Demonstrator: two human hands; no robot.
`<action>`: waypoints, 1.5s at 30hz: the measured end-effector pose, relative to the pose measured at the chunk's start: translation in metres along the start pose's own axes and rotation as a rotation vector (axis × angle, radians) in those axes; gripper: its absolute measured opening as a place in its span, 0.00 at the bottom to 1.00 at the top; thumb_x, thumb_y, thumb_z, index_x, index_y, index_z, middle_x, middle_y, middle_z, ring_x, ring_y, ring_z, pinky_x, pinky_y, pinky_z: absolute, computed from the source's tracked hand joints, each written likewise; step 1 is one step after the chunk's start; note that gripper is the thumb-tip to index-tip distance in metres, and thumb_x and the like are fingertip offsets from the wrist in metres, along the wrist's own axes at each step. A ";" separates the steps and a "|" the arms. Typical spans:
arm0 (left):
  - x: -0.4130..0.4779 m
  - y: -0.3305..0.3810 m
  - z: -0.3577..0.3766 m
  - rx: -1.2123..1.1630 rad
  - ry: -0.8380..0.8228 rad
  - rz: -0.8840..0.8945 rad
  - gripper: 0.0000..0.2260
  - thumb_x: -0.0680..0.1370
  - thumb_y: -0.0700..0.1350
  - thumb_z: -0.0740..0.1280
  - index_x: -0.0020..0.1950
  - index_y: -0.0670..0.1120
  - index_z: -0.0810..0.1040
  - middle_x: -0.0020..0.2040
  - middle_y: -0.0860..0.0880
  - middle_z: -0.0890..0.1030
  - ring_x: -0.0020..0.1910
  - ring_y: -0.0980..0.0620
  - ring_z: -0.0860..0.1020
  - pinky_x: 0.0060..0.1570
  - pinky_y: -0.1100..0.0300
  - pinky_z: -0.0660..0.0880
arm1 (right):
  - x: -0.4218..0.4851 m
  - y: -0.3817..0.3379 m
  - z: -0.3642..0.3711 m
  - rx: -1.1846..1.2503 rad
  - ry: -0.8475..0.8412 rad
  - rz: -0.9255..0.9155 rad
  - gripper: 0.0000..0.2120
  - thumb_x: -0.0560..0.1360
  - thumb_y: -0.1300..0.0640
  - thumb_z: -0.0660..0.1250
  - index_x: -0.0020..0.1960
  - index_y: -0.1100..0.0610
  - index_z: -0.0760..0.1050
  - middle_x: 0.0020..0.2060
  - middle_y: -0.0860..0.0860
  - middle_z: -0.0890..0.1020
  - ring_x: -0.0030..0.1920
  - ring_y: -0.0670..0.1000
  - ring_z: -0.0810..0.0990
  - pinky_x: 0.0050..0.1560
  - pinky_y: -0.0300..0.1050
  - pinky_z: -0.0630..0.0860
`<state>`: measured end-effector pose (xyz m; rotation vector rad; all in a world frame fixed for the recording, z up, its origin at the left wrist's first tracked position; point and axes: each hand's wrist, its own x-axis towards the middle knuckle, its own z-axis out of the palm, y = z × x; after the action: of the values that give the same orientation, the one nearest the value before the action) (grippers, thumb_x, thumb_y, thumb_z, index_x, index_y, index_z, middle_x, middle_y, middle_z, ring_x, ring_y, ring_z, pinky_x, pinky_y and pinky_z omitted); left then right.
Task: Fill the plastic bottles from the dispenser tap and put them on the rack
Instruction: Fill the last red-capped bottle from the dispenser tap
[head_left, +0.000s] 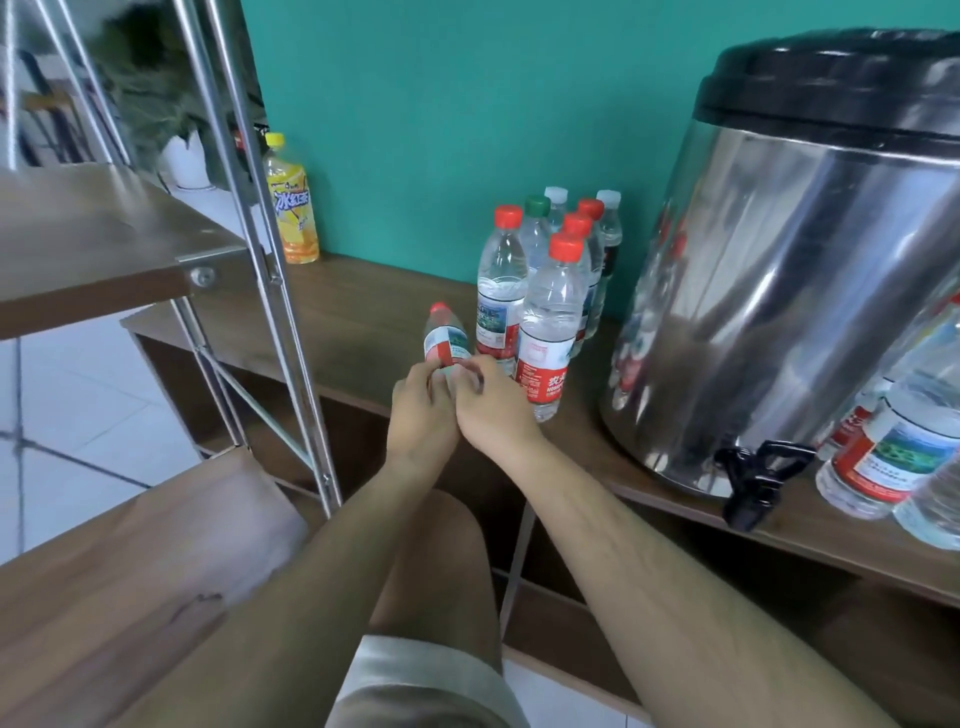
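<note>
Small clear plastic bottle with red cap (447, 338) tilts away, its near end gripped by left hand (423, 410) and right hand (493, 400), fingers curled.

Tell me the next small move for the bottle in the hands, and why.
Probably move one hand up to the red cap and twist it off: the left hand and right hand both grip the small bottle at its base, capped, left of the dispenser tap. Whether it is already full is unclear.
</note>
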<state>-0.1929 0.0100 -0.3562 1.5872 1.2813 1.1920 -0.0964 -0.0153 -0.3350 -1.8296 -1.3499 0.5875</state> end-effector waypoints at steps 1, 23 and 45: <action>-0.004 -0.001 0.000 -0.020 0.030 -0.012 0.09 0.85 0.44 0.60 0.57 0.46 0.80 0.48 0.53 0.82 0.49 0.58 0.79 0.48 0.60 0.71 | -0.003 0.003 0.001 0.048 0.038 0.006 0.20 0.84 0.45 0.62 0.73 0.53 0.72 0.66 0.54 0.80 0.65 0.55 0.79 0.64 0.48 0.75; -0.136 0.002 0.085 -0.276 -0.488 -0.385 0.27 0.60 0.48 0.78 0.56 0.54 0.74 0.49 0.50 0.85 0.45 0.53 0.87 0.38 0.60 0.81 | -0.173 0.152 -0.110 0.022 -0.013 0.005 0.21 0.81 0.51 0.65 0.73 0.46 0.68 0.49 0.41 0.80 0.50 0.39 0.79 0.53 0.43 0.78; -0.160 -0.010 0.118 0.322 -0.850 0.015 0.27 0.64 0.49 0.77 0.56 0.61 0.66 0.53 0.54 0.79 0.50 0.50 0.80 0.42 0.53 0.77 | -0.156 0.170 -0.151 -0.521 0.193 0.251 0.35 0.80 0.26 0.47 0.30 0.50 0.70 0.25 0.45 0.75 0.29 0.45 0.75 0.29 0.43 0.63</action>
<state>-0.0922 -0.1447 -0.4298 2.0123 0.8987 0.2197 0.0630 -0.2330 -0.3931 -2.4297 -1.2245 0.1776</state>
